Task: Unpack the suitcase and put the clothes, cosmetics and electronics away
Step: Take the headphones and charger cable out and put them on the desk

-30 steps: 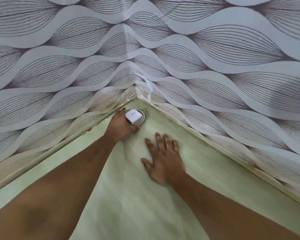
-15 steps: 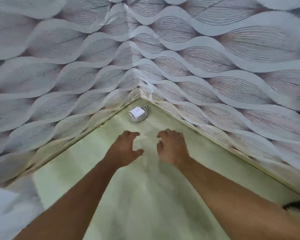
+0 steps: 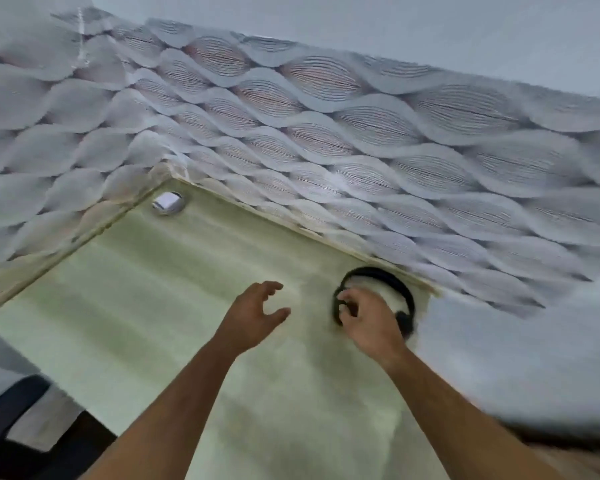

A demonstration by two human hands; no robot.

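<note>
From the head camera, the frame is motion-blurred. A pale green bench fills the lower middle, running into a corner where two walls covered in wavy leaf-pattern wallpaper meet.

In that corner, close to both walls, lies a small white charger with a cable coiled around it (the blur hides finer detail). It is well apart from both hands.

A pair of black headphones lies on the bench near the right-hand wall, the headband arching toward the wall.

The right hand is on the headphones, its fingers curled in at the left end of the band near the earcup; the blur leaves it unclear whether the grip is closed, so the grasp cannot be told for certain.

The left hand hovers just left of the headphones, apart from them, fingers spread and loosely curved, holding nothing.

At the lower left edge, below the bench, a dark shape shows; what it is cannot be told.
</note>
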